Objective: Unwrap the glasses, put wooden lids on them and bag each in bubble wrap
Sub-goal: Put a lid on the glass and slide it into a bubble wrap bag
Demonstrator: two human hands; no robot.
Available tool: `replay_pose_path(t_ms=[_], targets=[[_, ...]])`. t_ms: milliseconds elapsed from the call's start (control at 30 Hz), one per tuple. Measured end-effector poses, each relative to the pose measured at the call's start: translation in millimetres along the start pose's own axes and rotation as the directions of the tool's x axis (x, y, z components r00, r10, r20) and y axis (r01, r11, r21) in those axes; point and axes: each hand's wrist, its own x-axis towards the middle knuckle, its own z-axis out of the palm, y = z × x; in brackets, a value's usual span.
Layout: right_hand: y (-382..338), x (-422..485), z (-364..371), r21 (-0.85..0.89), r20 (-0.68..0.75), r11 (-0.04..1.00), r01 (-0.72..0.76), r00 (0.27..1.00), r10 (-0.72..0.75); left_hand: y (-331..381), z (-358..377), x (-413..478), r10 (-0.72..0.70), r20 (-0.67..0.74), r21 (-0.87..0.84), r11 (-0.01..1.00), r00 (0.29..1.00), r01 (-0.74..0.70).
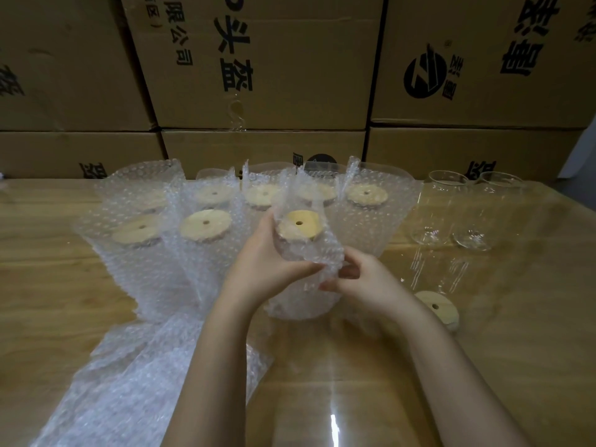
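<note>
Bubble-wrap bag (322, 253) being fitted round a lidded glass (298, 225)
Left hand (261, 253) fingers grip its side, right hand (364, 282) fingers pinch its edge; next, probably, pull the mouth upright.

bubble wrap bags (138, 279) clear, dotted with round bubbles; wooden lids (205, 225) pale tan, one dark centre hole each. bare glasses (446, 211) colourless. surface (483, 366) light wood grain, glossy; boxes (290, 75) brown with black print.

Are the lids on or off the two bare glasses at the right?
Off. Both glasses show open rims; one loose lid lies on the table.
</note>
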Motion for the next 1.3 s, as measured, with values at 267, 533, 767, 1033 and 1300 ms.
replay_pose_path(t_ms=[267, 533, 767, 1033, 1300], targets=[[11.8, 9.1, 38.4, 0.017, -0.197, 0.998, 0.053, 0.979, -0.049, 6.1, -0.3, 1.2, -0.109, -0.228, 0.311, 0.933, 0.968, 0.178], [17.8, 7.6, 47.6, -0.042, -0.199, 0.998, 0.042, 0.979, -0.049, 15.7, -2.3, -2.5, -0.091, -0.247, 0.435, 0.879, 0.965, 0.194], [20.5, 1.2, 56.7, 0.057, -0.204, 0.998, 0.038, 0.979, -0.025, 25.0, -6.0, -7.1, -0.038, -0.264, 0.504, 0.846, 0.964, 0.172], [25.2, 4.4, 71.3, 0.079, -0.252, 0.991, 0.105, 0.964, -0.082, 42.1, -8.6, -12.7, 0.219, -0.365, 0.622, 0.78, 0.905, 0.062], [30.4, 6.2, 72.5, -0.217, -0.193, 0.972, 0.09, 0.972, -0.133, 45.7, 17.6, -14.8, -0.056, 0.197, 0.458, 0.888, 0.979, -0.042]])
